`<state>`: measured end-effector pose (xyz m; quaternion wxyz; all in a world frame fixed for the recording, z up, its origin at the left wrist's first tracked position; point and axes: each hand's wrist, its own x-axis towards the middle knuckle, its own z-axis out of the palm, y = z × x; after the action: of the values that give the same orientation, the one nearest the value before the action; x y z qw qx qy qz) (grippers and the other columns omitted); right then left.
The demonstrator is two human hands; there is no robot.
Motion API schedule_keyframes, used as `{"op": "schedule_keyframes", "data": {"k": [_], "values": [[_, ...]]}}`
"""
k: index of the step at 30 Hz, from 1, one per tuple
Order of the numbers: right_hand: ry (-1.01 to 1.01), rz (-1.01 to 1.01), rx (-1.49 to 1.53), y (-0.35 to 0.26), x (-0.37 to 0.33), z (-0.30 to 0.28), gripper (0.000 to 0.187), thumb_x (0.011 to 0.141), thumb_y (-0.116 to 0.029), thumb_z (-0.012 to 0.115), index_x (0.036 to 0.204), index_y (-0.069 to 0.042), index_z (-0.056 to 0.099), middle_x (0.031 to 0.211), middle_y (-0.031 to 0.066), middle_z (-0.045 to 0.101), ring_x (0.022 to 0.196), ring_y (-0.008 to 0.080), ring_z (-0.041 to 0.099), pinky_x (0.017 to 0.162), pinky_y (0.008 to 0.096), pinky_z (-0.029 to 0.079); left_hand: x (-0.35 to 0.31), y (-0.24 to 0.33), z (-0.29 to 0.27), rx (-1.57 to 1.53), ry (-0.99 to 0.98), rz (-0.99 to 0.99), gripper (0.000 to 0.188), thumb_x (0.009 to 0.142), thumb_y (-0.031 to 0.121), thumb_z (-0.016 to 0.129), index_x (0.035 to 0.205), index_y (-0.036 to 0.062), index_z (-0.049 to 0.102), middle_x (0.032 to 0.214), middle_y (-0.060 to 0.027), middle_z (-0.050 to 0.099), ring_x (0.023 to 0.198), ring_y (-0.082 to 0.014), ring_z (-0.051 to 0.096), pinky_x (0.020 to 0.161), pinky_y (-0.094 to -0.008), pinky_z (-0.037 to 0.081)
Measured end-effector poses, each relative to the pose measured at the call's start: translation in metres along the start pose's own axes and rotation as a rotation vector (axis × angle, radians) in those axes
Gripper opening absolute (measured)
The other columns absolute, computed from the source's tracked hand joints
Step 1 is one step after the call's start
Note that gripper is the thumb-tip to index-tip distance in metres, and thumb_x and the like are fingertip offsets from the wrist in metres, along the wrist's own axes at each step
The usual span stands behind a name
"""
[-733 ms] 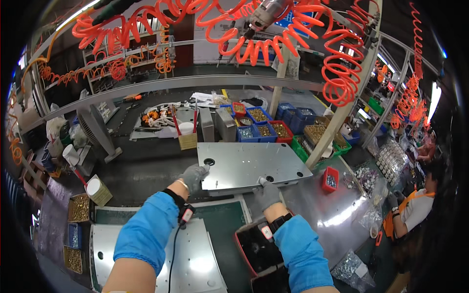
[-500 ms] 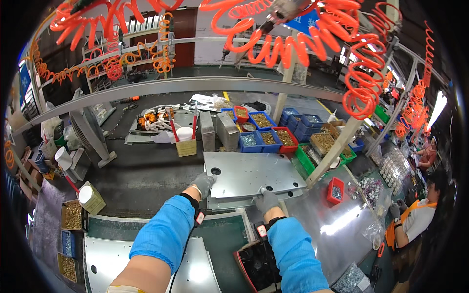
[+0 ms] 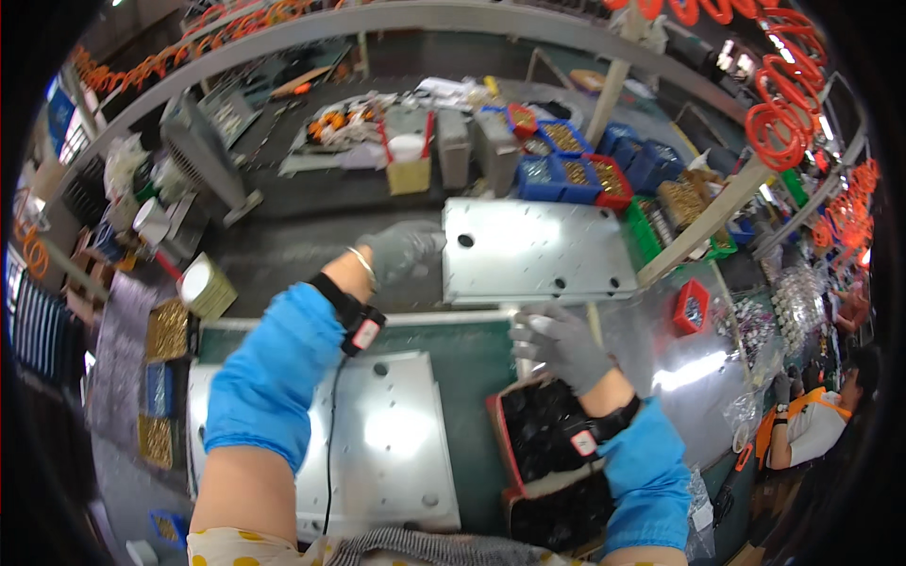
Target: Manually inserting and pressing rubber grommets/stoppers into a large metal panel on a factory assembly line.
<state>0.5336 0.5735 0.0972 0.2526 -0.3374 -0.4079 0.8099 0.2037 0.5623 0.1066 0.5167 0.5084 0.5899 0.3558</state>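
My left hand (image 3: 406, 253), in a grey glove, is at the left edge of a flat metal panel (image 3: 528, 247). Its blurred fingers stretch toward that edge; whether they touch it I cannot tell. The panel lies flat, with dark round holes near its corners. My right hand (image 3: 564, 351), also gloved, is open with fingers apart, below the panel's front edge and over the far end of a box of black parts (image 3: 543, 429). Nothing shows in its fingers. Nearer to me, on the left, lie stacked metal panels (image 3: 387, 429), partly behind my left arm.
Blue bins (image 3: 540, 179) and a red bin (image 3: 612, 179) of small hardware stand behind the panel. A slanted post (image 3: 703, 222) rises at its right. A small red tray (image 3: 692, 307) sits farther right. A co-worker (image 3: 812, 424) is at the right edge.
Both hands have come off the front panel's near side: the left moved to its left edge, the right drew back toward me. The view has tilted down, showing more of the near panels and box.
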Motion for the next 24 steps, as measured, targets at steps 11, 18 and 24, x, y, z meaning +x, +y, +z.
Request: {"op": "schedule_keyframes", "data": {"k": [11, 18, 24], "values": [[-0.098, -0.233, -1.475, 0.022, -0.003, 0.02, 0.029, 0.083, -0.023, 0.061, 0.105, -0.004, 0.063, 0.099, 0.02, 0.065, 0.094, 0.0349, 0.063, 0.083, 0.0415, 0.049, -0.411, -0.087, -0.047, 0.14, 0.74, -0.386, 0.051, 0.088, 0.034, 0.061, 0.117, -0.0072, 0.056, 0.098, -0.0093, 0.065, 0.089, -0.0162, 0.06, 0.078, -0.0266, 0.047], [0.024, -0.125, -2.012, 0.036, 0.131, 0.063, 0.03, 0.087, -0.024, 0.056, 0.111, -0.008, 0.063, 0.113, 0.0162, 0.063, 0.105, 0.0334, 0.061, 0.088, 0.0419, 0.049, -0.489, -0.145, -0.008, 0.573, 1.084, -0.563, 0.025, 0.085, 0.019, 0.06, 0.103, 0.0019, 0.059, 0.087, -0.0166, 0.058, 0.08, -0.0306, 0.058, 0.075, -0.0384, 0.046], [0.051, 0.025, -2.164, 0.05, 0.194, 0.058, 0.026, 0.089, -0.025, 0.054, 0.103, -0.01, 0.069, 0.109, 0.0147, 0.067, 0.103, 0.0306, 0.063, 0.086, 0.042, 0.051, -0.493, -0.158, -0.01, 0.603, 1.161, -0.621, 0.026, 0.088, 0.017, 0.053, 0.11, 0.0042, 0.06, 0.102, -0.0213, 0.064, 0.099, -0.0361, 0.061, 0.086, -0.0412, 0.047]]}}
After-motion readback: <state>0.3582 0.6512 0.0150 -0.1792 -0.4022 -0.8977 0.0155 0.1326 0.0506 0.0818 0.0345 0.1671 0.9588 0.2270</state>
